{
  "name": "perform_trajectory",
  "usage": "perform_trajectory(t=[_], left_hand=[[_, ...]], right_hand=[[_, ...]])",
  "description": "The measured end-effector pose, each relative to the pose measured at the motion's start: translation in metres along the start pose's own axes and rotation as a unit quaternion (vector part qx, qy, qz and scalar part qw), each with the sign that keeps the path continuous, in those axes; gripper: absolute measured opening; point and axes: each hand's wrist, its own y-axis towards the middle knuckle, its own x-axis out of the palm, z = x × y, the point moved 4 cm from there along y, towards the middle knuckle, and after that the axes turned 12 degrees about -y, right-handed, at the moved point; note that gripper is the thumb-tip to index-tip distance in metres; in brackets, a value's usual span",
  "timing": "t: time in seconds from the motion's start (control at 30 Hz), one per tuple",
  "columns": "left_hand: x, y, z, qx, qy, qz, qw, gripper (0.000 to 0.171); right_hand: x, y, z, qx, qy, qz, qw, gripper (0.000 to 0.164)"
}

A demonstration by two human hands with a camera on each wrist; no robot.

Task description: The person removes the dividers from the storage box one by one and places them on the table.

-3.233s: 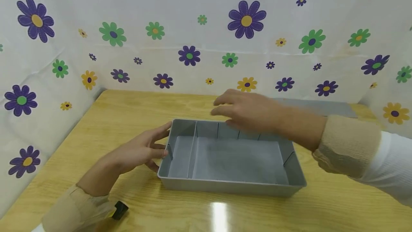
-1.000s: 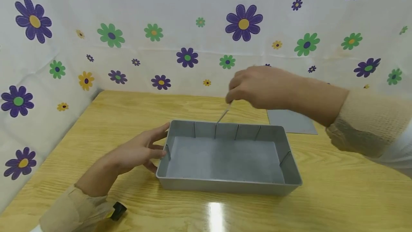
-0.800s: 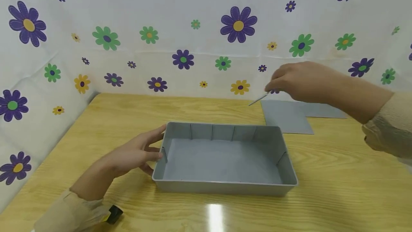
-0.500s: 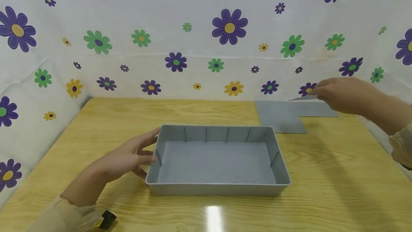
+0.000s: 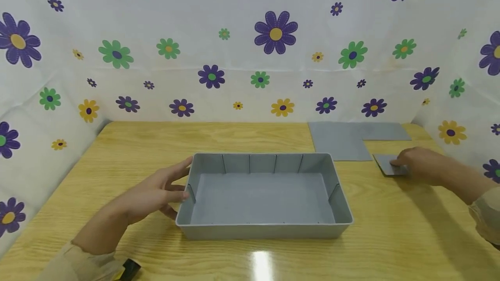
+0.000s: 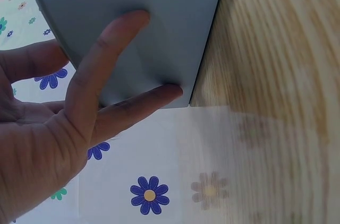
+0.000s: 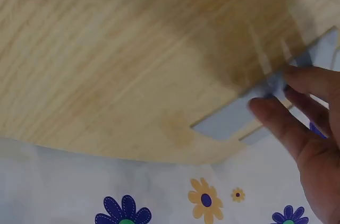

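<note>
A shallow grey rectangular box (image 5: pixel 263 231) with slotted inner walls stands on the wooden table. My left hand (image 5: pixel 156 192) rests at its left end. In the left wrist view, nearly straight fingers touch the outer end wall (image 6: pixel 159 49), while another finger reaches past the corner. To the right of the box, my right hand (image 5: pixel 422 164) pinches a thin grey divider panel (image 5: pixel 384 164), low at the tabletop. In the right wrist view, the thumb and fingertips of the right hand (image 7: pixel 313 112) are at that panel (image 7: pixel 226 120), partly covering it.
Flat grey panels (image 5: pixel 340 140) lie at the back right of the table (image 5: pixel 211 135), just behind the held one. A white flowered cloth (image 5: pixel 164 21) rises behind and at both sides. A black object (image 5: pixel 129 269) shows by the left sleeve.
My right hand has lifted the divider panel out of the box's left part, carried it right and lowered it to the table. The left hand stays at the box's end; the head view has shifted.
</note>
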Motion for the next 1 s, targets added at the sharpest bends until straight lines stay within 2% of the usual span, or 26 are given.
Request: perform_trajectory(t=[0.1, 0.3, 0.47, 0.67, 1.0], left_hand=[[-0.001, 0.0, 0.001, 0.002, 0.009, 0.001, 1.0, 0.075], [-0.002, 0.003, 0.006, 0.0, 0.014, 0.008, 0.9999, 0.075], [-0.001, 0.004, 0.007, 0.003, 0.006, -0.007, 1.0, 0.074], [0.0, 0.003, 0.008, 0.011, 0.005, -0.019, 0.9998, 0.073], [0.001, 0.002, 0.003, 0.005, 0.0, -0.019, 0.9998, 0.073]], right_hand=[[0.007, 0.001, 0.001, 0.01, 0.029, 0.0, 1.0, 0.029], [0.005, 0.011, 0.004, 0.01, 0.02, 0.038, 0.999, 0.027], [0.006, 0.019, 0.004, 0.004, 0.005, 0.05, 0.999, 0.025], [0.008, 0.025, 0.008, 0.003, -0.005, 0.047, 0.999, 0.027], [0.01, 0.026, 0.01, 0.014, -0.009, 0.025, 1.0, 0.031]])
